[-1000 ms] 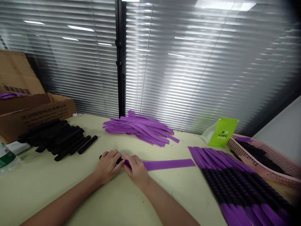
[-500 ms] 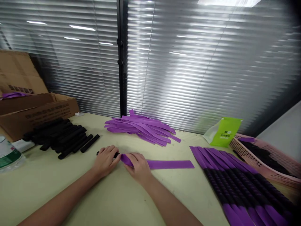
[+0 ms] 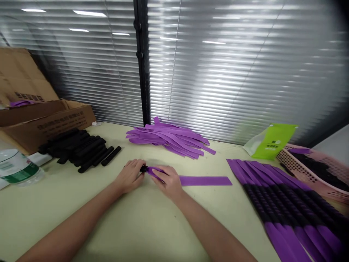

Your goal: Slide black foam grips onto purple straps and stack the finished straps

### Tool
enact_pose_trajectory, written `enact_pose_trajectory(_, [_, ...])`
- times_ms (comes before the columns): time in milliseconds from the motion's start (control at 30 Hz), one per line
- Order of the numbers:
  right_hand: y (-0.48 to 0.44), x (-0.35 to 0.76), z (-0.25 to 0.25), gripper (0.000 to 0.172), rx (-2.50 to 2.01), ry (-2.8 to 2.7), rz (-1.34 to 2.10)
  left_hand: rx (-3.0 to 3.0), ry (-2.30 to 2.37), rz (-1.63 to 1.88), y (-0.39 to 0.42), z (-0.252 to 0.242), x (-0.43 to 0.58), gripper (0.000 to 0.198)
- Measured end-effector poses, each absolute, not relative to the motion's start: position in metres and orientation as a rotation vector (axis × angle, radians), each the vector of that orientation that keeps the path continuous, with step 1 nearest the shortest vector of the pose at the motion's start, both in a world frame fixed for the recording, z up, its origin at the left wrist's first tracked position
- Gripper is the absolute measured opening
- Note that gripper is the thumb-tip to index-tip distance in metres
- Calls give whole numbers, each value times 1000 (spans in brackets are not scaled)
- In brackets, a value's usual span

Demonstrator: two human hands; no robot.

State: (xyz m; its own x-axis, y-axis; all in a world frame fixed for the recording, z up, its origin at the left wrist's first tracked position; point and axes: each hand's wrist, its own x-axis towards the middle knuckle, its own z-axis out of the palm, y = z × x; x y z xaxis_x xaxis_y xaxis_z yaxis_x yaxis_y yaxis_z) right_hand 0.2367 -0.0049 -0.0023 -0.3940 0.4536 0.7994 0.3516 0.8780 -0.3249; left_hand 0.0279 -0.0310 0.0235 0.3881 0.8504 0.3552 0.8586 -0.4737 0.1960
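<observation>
In the middle of the table my left hand [image 3: 132, 175] is closed around a black foam tube [image 3: 143, 169], covering most of it. My right hand [image 3: 169, 181] pinches a purple strap [image 3: 205, 181] close to the tube's right end. The strap's near end is folded narrow at the tube's mouth; whether its tip is inside I cannot tell. Its other end lies flat to the right. Beyond my hands is a pile of loose purple straps [image 3: 169, 138]. To the right lie several straps with black tubes around their middles [image 3: 283, 203], side by side.
Black foam tubes [image 3: 81, 147] are heaped at the left before a cardboard box [image 3: 60, 123]. A plastic bottle [image 3: 19, 167] lies at the left edge. A green pouch [image 3: 274, 142] stands at the right beside a pink basket [image 3: 324, 180]. Window blinds hang behind the table.
The camera view has shifted, so the table things appear slightly higher and further right. Both hands remain at the tube and strap, with my right fingers bunching the strap's near end.
</observation>
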Motion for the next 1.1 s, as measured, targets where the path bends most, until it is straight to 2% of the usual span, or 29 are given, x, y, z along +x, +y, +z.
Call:
enact_pose_trajectory(400, [-5,237,-4,20,-548,-1953,145,-2652,-1491,-714,-28,21,23,30])
enact_pose_trajectory(667, [-9,233,4,10,-550,-1788,194,-2663,-1354,-821,-24,12,19,33])
enact_pose_trajectory(867, [-11,233,3,6,-602,-1678,279,-2710,-1352,-737,-29,21,24,39])
enact_pose_trajectory(1100, [-11,233,2,6,-551,-1704,231,-2647,-1242,-772,-31,18,29,35])
